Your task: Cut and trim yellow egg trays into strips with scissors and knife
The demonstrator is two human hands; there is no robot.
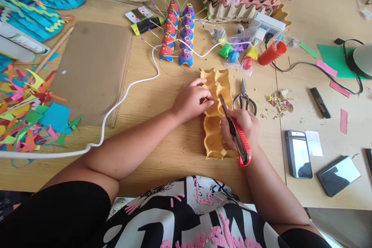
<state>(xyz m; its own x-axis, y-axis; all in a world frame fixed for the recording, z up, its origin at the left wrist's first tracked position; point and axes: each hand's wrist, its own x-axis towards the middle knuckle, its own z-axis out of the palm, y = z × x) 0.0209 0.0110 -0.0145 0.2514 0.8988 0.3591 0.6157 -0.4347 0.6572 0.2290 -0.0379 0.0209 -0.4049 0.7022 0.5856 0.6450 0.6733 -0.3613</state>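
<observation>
A yellow egg carton piece (213, 128) with two rows of cups lies lengthwise on the table in front of me. My left hand (192, 100) is closed on its left side, thumb and fingertips pressed at the cups. In my right hand (245, 124) is a red utility knife (240, 137), its blade out and tilted toward the ridge between the rows. The blade tip is close to the carton; whether it touches, I cannot tell. Just right of the carton lie small scissors (244, 97) with dark handles.
Painted red cups (166, 52) and purple cups (185, 57) with pins stand beyond, a white cable (130, 84) crossing near them. Clay bags (233, 56), a red cup (272, 53), a power strip (269, 23) and stacked cartons (232, 11) are behind. Cardboard (91, 71) lies left, a phone (298, 154) right.
</observation>
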